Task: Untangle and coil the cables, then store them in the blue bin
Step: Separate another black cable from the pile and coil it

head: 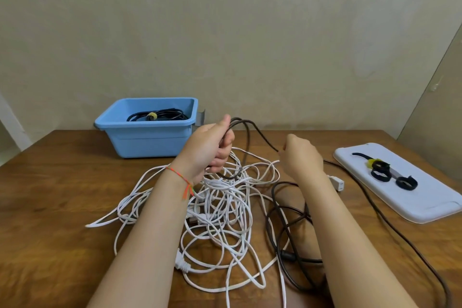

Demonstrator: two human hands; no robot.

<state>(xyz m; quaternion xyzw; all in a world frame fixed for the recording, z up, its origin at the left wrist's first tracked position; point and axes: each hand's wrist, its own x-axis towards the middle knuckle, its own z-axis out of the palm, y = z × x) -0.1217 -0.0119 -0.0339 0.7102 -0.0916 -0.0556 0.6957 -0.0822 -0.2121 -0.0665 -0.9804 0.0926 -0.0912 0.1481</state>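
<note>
Coiling step, dark cable [252,130]. My left hand [210,150] grips the gathered loops, raised above the white tangle [225,207]. My right hand [301,157], apart from it, pinches the running length; the slack trails under my right forearm. Next move, I judge: feed another loop across to the left, easing it free of the white strands. Blue bin [147,130] sits beyond my left hand, one tied coil inside. Wooden table [62,195], plain beige wall [225,32]; white tray [400,182] with straps right of my right hand.
</note>
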